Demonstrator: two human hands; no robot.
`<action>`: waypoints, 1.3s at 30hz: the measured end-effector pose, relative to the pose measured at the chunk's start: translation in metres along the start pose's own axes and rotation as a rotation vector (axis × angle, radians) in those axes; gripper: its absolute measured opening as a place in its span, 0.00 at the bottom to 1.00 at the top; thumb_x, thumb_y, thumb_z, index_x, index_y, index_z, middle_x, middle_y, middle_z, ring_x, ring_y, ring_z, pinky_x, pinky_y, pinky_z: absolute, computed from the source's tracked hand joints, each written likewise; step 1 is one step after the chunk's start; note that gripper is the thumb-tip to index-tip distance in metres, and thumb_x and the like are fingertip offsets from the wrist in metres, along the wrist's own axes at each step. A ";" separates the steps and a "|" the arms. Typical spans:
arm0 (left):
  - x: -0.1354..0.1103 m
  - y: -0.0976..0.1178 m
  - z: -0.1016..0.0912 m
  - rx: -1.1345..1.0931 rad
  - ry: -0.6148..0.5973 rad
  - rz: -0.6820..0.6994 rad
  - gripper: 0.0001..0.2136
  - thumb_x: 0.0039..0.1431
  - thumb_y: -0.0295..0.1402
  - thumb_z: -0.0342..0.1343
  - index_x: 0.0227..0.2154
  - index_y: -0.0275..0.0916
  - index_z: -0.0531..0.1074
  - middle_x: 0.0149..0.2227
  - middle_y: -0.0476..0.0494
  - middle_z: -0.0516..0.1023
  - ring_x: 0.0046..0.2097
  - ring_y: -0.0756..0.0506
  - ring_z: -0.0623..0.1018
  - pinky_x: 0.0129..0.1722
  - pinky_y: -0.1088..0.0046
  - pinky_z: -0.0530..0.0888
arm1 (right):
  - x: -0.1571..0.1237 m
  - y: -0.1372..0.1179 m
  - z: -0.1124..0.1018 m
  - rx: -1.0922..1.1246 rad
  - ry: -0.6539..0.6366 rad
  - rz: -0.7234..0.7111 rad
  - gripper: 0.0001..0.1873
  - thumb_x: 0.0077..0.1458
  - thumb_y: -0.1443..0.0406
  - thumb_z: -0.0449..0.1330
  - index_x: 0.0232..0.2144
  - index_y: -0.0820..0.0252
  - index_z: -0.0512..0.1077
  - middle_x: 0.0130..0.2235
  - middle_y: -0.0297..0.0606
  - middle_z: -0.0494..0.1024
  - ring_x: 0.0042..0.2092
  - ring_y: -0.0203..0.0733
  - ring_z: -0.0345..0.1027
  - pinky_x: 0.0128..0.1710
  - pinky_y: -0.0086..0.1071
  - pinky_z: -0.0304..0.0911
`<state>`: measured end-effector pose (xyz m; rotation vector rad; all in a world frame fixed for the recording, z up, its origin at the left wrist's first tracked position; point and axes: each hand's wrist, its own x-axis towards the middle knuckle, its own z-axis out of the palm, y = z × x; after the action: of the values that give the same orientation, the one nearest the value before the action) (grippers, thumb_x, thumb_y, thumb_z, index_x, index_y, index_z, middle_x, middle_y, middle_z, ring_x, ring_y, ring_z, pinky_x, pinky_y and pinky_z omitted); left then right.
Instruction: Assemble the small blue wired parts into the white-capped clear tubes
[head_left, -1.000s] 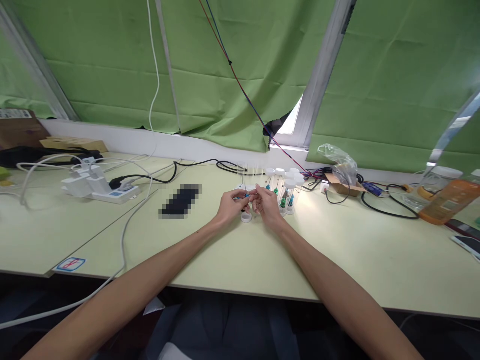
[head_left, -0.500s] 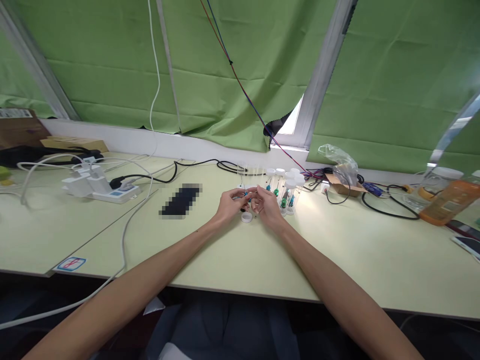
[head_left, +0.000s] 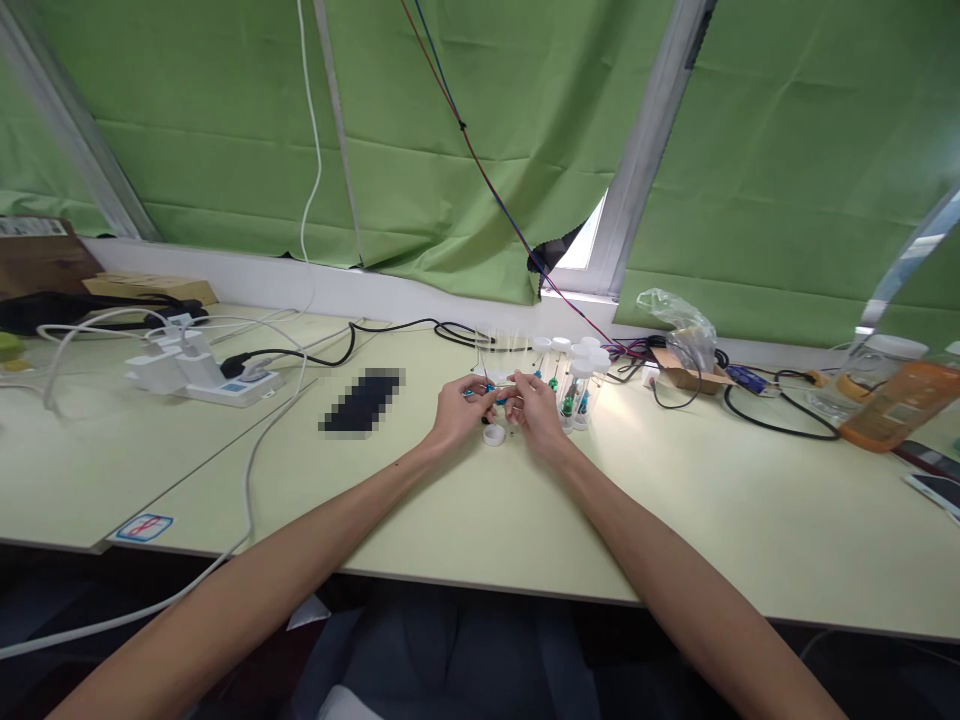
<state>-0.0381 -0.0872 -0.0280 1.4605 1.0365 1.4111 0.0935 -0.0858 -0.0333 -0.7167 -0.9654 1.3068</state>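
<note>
My left hand (head_left: pixel 454 412) and my right hand (head_left: pixel 535 408) come together over the table, fingertips nearly meeting. Pinched in my left fingers is a small blue piece (head_left: pixel 490 388) with a thin dark stem. My right fingers are closed at the other side of it; whatever they hold is too small to make out. Just below the hands lies a white round cap (head_left: pixel 493 436), hollow side up. Beside my right hand stand several clear tubes (head_left: pixel 576 396) with white lids and green or blue pieces inside. More clear tubes (head_left: pixel 501 342) stand behind my fingers.
A dark pixelated patch (head_left: pixel 362 402) lies left of my hands. Farther left, a white power strip (head_left: pixel 225 380) trails cables across the table. At right are a small cardboard box (head_left: pixel 686 372) with a plastic bag, an orange bottle (head_left: pixel 900 405) and a phone (head_left: pixel 936 492).
My fingers have shifted slightly around the small blue piece, and more of it shows between the hands. The arms, cap and tubes stay in place.
</note>
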 end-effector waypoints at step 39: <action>0.003 -0.001 0.000 -0.045 0.027 -0.077 0.16 0.39 0.37 0.72 0.28 0.35 0.74 0.24 0.50 0.69 0.20 0.49 0.73 0.21 0.70 0.70 | 0.011 -0.009 -0.029 -0.817 -0.126 -0.597 0.15 0.58 0.53 0.57 0.24 0.54 0.72 0.24 0.31 0.70 0.26 0.37 0.59 0.31 0.31 0.55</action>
<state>-0.0382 -0.0840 -0.0284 1.3583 1.0604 1.3937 0.1231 -0.0735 -0.0364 -0.8586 -1.6906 0.4044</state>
